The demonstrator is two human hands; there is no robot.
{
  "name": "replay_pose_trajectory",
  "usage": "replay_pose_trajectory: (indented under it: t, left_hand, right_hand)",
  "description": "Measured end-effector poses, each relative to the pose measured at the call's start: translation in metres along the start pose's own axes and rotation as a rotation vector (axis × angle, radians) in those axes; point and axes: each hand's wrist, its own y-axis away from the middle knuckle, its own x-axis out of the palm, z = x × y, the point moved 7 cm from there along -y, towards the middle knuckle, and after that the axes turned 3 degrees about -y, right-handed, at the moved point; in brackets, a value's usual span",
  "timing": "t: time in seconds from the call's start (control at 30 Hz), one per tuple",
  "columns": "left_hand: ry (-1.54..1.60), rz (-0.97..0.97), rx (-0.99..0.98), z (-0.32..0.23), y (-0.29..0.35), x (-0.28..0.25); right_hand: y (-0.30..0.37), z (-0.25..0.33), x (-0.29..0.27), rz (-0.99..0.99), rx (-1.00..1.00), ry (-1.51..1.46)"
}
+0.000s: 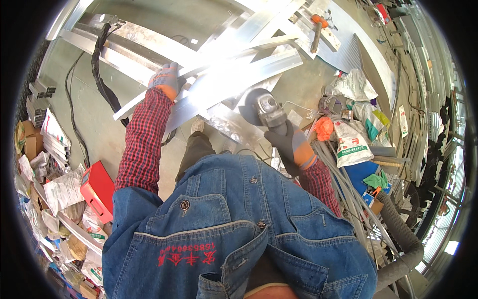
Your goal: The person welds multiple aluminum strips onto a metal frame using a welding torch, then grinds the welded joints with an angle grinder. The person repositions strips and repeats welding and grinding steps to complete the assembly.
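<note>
In my right hand (293,145), gloved in orange and grey, is an angle grinder (271,110), its dark disc turned toward the metal pieces and apart from them. My left hand (167,80), in a matching glove, grips a long narrow metal bar (130,105) that slants up to the right. Under and beside that bar lies a wider silvery metal profile (271,66). Strong glare washes out the middle of both pieces, so their surface there cannot be made out. My fingertips on the left are partly hidden behind the bar.
An orange-headed hammer (317,31) lies on metal at the upper right. A black cable (99,74) runs down at the left. A red box (97,192) stands lower left. White bags (351,142) and long thin rods crowd my right side.
</note>
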Motion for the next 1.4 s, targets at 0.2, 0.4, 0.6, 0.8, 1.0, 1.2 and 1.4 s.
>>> replay_pose_trajectory:
  t: [0.2,0.4,0.6,0.8,1.0,1.2,1.4]
  left_hand:
    - [0.01,0.217,-0.019,0.006,-0.009,0.015]
    - [0.063,0.159,0.043,0.008,-0.011,0.018]
    - [0.048,0.149,0.061,0.009,-0.01,0.023]
    - [0.044,0.19,0.079,0.006,-0.009,0.016]
    - [0.067,0.194,0.101,0.005,-0.007,0.009]
    - [0.089,0.188,0.108,0.006,-0.006,0.011]
    - [0.08,0.194,0.103,0.005,-0.007,0.013]
  right_hand:
    - [-0.059,0.076,0.032,0.071,-0.087,0.126]
    - [-0.103,0.096,0.058,0.095,-0.082,0.233]
    - [-0.12,0.11,0.063,0.13,-0.061,0.272]
    - [-0.129,0.114,0.069,0.14,-0.024,0.217]
    - [-0.14,0.12,0.076,0.159,-0.057,0.336]
    - [-0.123,0.127,0.059,0.138,0.024,0.232]
    - [-0.124,0.13,0.073,0.19,0.021,0.22]
